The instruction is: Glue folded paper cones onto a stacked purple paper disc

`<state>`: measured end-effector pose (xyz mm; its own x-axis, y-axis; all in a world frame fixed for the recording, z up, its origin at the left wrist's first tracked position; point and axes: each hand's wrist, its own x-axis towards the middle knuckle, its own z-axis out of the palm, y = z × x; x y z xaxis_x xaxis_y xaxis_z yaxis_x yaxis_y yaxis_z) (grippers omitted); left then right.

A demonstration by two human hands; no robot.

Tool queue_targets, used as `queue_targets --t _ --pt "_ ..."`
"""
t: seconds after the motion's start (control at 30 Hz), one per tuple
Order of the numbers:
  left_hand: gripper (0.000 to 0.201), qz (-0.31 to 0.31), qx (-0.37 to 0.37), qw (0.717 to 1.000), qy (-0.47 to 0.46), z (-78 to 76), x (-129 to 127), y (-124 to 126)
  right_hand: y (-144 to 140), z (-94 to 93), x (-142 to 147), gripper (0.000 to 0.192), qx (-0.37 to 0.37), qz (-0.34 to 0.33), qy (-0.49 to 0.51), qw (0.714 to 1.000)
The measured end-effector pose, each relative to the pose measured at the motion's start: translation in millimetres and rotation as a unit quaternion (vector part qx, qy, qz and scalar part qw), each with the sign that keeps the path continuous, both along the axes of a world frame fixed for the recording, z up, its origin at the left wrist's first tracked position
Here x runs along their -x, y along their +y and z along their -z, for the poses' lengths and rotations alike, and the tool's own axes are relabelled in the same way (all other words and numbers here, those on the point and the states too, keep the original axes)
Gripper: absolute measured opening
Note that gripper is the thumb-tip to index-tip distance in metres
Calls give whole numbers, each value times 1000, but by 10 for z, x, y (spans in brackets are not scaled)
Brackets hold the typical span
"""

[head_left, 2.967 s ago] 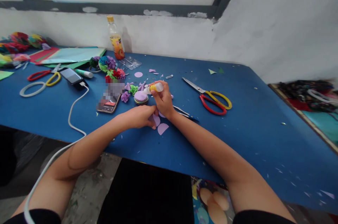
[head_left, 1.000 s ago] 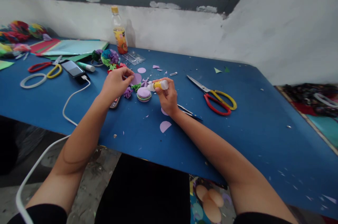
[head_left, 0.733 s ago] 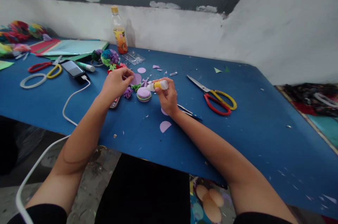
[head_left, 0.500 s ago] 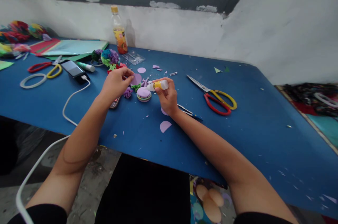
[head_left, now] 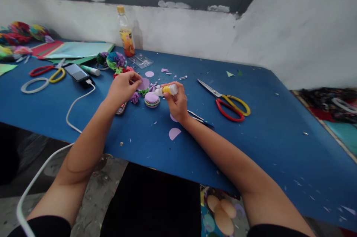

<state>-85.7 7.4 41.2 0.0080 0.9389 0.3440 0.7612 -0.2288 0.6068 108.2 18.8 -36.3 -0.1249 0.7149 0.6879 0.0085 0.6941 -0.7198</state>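
Note:
My right hand [head_left: 176, 104] grips a small white and yellow glue bottle [head_left: 166, 90], its tip pointing left over a stack of paper circles [head_left: 152, 99] with a lilac one on top. My left hand [head_left: 122, 88] pinches a lilac paper circle [head_left: 144, 83] just left of the bottle's tip, above a phone [head_left: 121, 109] that it mostly hides. Small crumpled paper flowers [head_left: 135, 98] in purple and green lie between my hands. Two more lilac paper pieces [head_left: 174, 133] rest on the blue table [head_left: 264, 133] near my right wrist.
Red and yellow scissors [head_left: 227, 104] lie open to the right. At the left are a second pair of scissors [head_left: 47, 72], a charging phone [head_left: 77, 73] with its white cable, a marker [head_left: 90, 70] and a ring [head_left: 34, 85]. A juice bottle [head_left: 125, 37] stands by the wall.
Three seconds ago my left hand pressed on lilac pieces near my right wrist; it has since lifted one circle up and left, beside the glue tip. In the last second nothing moved.

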Motion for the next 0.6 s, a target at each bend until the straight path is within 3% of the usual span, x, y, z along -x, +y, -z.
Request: queue_targets --t 0.37,0.6 --pt "16 2 -3 1000 -2 11 5 11 8 9 6 27 -19 -7 7 1000" --pt "17 0 3 1000 -1 16 5 16 5 5 7 28 -10 24 -11 1000"
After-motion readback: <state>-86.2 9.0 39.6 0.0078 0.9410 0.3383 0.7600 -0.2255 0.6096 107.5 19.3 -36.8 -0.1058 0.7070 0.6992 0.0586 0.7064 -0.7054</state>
